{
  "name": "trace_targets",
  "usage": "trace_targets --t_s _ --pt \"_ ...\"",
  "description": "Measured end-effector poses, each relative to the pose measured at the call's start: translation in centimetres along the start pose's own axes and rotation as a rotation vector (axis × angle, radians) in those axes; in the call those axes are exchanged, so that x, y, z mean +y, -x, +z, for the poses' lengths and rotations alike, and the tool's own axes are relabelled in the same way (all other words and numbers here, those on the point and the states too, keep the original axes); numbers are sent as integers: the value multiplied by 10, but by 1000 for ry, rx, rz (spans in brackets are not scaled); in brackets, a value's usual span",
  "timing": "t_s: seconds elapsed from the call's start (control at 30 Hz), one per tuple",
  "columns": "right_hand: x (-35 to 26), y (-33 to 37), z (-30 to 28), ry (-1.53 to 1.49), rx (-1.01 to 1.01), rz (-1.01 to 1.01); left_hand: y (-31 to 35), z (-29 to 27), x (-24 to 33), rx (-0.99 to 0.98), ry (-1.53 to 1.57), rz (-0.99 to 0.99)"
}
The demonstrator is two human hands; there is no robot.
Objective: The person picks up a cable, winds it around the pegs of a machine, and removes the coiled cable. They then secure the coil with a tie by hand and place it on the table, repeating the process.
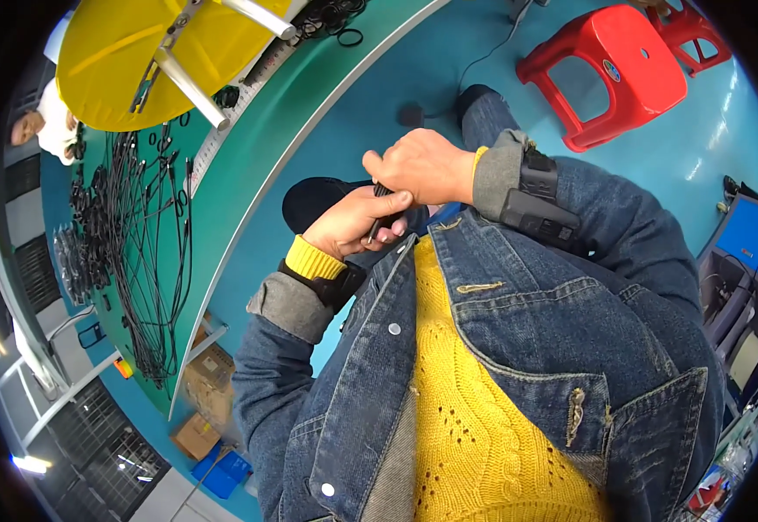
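In front of my chest my two hands are together, away from the table's edge. Fingers curled, my left hand [354, 219] grips a slim black bundle, which looks like folded cable [381, 190]. A short dark end of it shows below the left thumb. My right hand [424, 167] is closed in a fist right above, touching the left one at the bundle's upper end. Its fingers hide most of what it grips. Many loose black cables [146, 235] with plugs lie spread on the green table [261, 143] to my left.
A round yellow disc on metal legs [126, 52] stands at the table's far end, near a measuring strip [213, 157]. Red plastic stools [627, 65] are at the upper right. Cardboard boxes [209, 383] and a blue bin [222, 470] sit below the table. Another person [53, 122] is across it.
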State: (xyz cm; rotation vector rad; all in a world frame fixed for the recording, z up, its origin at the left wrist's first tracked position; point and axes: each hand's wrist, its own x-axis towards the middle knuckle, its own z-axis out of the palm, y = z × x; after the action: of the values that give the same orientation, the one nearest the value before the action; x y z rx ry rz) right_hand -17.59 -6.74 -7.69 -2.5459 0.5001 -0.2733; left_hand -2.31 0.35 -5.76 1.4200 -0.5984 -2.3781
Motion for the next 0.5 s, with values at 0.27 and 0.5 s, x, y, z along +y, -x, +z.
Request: trace_targets --t_s 0.27,0.5 --pt "1 -4 19 -550 327 139 0 12 -5 36 94 281" --pt "-2 -1 10 -338 44 237 12 1 10 54 12 1"
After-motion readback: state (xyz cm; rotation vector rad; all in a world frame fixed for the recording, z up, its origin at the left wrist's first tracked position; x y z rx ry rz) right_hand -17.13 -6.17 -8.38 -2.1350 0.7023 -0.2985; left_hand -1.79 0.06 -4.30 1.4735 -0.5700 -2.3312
